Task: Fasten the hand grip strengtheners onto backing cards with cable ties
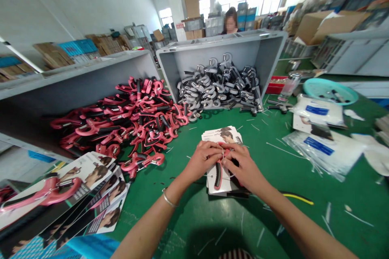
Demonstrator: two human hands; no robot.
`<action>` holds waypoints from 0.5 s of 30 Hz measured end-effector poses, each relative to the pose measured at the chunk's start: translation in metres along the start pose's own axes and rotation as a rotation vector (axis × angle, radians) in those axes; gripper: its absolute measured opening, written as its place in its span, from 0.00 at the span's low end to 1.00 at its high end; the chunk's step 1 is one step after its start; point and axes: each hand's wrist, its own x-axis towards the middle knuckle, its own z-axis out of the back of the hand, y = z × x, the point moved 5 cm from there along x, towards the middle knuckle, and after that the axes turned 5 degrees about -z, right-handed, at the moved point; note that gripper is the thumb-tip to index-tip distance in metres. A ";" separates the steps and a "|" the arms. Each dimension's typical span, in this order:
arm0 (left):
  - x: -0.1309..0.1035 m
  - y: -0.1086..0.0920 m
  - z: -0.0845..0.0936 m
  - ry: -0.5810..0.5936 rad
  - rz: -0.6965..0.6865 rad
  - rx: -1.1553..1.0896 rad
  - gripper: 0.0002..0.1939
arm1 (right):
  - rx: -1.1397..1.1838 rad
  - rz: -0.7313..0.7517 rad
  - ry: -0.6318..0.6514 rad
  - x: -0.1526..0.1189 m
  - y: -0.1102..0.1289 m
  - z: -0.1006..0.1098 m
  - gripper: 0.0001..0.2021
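In the head view, the red spring grip (219, 175) lies directly under and between the two hands, one black-padded handle sticking out toward the wearer. The left hand (204, 157) has its fingers bent and pinching the grip's upper part; the right hand (241, 164) grasps it from the other side, fingertips nearly meeting the left's at a thin white tie (223, 153). Beneath both hands, the grip rests on a stack of printed cards (226, 185) on the green desk (182, 206). Beyond the left hand, to its left, spreads a heap of red grips (142, 121); straight ahead of both hands, grey grips (219, 85) fill a tipped bin (174, 71). Right of the right hand lie plastic bags (343, 149).
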 end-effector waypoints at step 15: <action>-0.020 -0.066 -0.015 -0.041 -0.162 0.473 0.09 | 0.021 0.047 -0.152 0.004 -0.002 -0.003 0.08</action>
